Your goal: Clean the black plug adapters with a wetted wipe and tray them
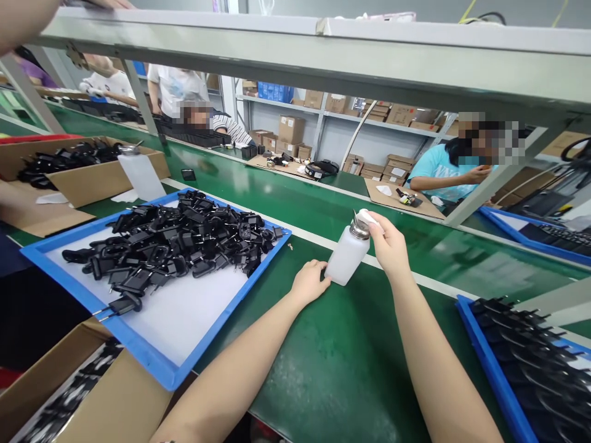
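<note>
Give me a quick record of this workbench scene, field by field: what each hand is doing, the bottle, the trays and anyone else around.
left hand: left hand steadies the base of the white bottle
right hand: right hand presses a white wad on the bottle's metal top
surface: green bench
left tray: blue-rimmed tray with a heap of black plug adapters
right tray: second blue tray holding rows of black parts
second bottle: similar bottle beyond the left tray
people: co-workers seated across the line
</note>
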The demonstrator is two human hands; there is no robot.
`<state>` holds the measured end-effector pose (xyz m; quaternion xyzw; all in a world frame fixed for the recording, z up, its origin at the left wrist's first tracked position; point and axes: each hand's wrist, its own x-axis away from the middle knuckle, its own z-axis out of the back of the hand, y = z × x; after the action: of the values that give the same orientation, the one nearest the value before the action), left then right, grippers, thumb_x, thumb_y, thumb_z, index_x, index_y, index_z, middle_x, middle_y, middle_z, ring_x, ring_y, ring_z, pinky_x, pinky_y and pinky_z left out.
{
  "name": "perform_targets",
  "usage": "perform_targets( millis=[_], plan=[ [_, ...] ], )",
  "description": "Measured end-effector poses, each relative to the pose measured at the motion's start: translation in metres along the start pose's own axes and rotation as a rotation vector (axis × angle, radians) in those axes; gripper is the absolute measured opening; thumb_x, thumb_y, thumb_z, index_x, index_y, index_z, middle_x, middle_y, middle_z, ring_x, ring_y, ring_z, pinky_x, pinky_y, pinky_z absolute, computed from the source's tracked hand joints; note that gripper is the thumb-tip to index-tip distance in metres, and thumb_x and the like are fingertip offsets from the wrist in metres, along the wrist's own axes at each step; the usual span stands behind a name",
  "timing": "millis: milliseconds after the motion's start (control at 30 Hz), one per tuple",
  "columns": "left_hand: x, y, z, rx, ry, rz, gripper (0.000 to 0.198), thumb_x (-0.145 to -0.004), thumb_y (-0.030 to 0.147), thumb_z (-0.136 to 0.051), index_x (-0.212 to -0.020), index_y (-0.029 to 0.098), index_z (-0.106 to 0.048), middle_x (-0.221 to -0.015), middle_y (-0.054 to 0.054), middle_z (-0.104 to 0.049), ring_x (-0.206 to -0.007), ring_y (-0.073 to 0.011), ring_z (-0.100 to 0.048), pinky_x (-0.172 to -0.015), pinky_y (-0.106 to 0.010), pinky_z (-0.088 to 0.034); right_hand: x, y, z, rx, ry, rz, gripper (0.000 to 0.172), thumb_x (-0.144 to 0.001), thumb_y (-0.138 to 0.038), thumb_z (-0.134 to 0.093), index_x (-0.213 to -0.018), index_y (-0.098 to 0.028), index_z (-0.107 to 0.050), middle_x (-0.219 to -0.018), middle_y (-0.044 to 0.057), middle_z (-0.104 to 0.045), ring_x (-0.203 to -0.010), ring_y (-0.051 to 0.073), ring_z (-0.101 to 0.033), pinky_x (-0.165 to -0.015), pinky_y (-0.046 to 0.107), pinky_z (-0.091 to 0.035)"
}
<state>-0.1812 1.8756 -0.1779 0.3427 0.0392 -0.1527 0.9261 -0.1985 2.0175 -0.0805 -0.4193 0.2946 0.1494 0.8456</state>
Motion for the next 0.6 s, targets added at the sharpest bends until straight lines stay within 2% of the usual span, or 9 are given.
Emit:
perform_targets(
  millis=[233, 500, 600],
  plan=[
    [-0.001, 0.0, 0.0, -0.011, -0.012, -0.003, 0.031, -0.071, 0.027, -0.044, -0.099, 0.017, -0.051, -0.096, -0.005, -0.052, -0.092, -0.0202, -0.046, -0.08, -0.03, -0.038, 0.006, 0.005, 0.003, 0.118, -0.046, 0.212, 0.028, -0.078, -0.029, -0.038, -0.098, -0.023, -0.057, -0.106, 0.003, -0.056, -0.104, 0.02, -0.045, -0.087, 0.037, -0.036],
    [-0.002, 0.0, -0.001, -0.008, -0.011, -0.024, 0.031, -0.071, 0.027, -0.043, -0.101, 0.017, -0.051, -0.094, -0.006, -0.051, -0.092, -0.0219, -0.046, -0.079, -0.031, -0.038, 0.01, 0.002, 0.006, 0.195, -0.046, 0.166, 0.029, -0.075, -0.032, -0.044, -0.1, -0.022, -0.056, -0.107, 0.003, -0.055, -0.104, 0.022, -0.045, -0.088, 0.037, -0.034],
    [-0.002, -0.002, -0.003, -0.003, -0.023, -0.029, 0.03, -0.071, 0.027, -0.044, -0.1, 0.017, -0.051, -0.092, -0.006, -0.051, -0.09, -0.0224, -0.046, -0.078, -0.032, -0.039, 0.009, 0.002, 0.003, 0.112, 0.012, 0.097, 0.031, -0.077, -0.034, -0.039, -0.1, -0.021, -0.056, -0.106, 0.003, -0.055, -0.103, 0.021, -0.046, -0.087, 0.038, -0.035]
  ],
)
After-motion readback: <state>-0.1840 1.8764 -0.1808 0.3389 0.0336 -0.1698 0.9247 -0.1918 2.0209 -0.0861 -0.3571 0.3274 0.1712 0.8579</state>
